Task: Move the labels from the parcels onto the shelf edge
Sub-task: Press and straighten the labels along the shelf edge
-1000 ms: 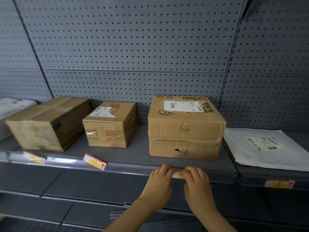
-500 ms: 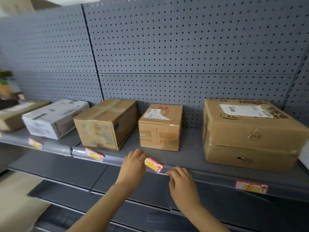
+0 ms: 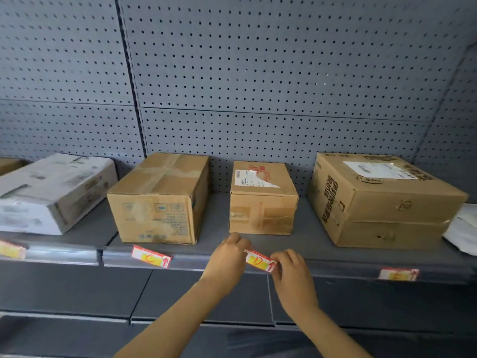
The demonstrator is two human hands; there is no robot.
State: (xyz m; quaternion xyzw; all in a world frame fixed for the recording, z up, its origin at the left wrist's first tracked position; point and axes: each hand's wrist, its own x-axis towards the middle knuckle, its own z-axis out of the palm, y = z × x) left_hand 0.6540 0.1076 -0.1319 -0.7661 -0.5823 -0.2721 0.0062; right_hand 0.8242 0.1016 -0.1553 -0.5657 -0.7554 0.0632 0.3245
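Note:
A red, white and yellow label marked D (image 3: 259, 260) lies tilted on the grey shelf edge (image 3: 196, 264), below a small brown parcel (image 3: 262, 198). My left hand (image 3: 228, 257) pinches the label's left end and my right hand (image 3: 291, 273) pinches its right end. Another label marked C (image 3: 151, 256) sits tilted on the edge under a taped brown parcel (image 3: 160, 200). Further labels show at the far left (image 3: 11, 249) and at the right (image 3: 398, 274), the latter below a large brown parcel (image 3: 382, 200).
A white wrapped parcel (image 3: 51, 192) lies at the left, and a white mailer bag (image 3: 462, 228) at the far right. Grey pegboard (image 3: 258, 73) backs the shelf. A lower shelf (image 3: 77, 316) juts out beneath my arms.
The view has swung left along the shelf. Both hands left the label under the large parcel and moved left to the D label, now pinching both its ends.

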